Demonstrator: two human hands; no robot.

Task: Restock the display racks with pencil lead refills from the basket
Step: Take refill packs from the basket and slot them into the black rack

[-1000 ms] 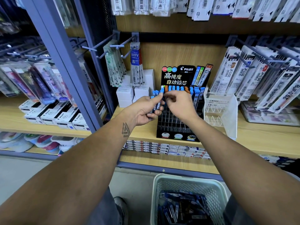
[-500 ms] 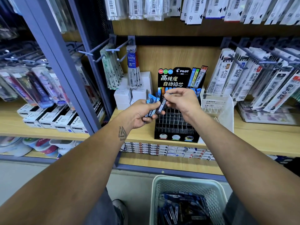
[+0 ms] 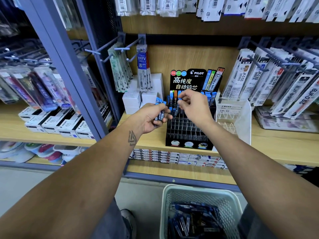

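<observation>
On a wooden shop shelf stands a black Pilot lead rack. Before it, the left hand clutches a bundle of blue-capped lead refills, long axes near upright (caps up). The right hand pinches one refill over the rack's upper slots. Below the rack, a white basket holds more refills.

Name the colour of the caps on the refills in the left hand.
Blue caps on the refills gripped by the left hand; head view.
</observation>
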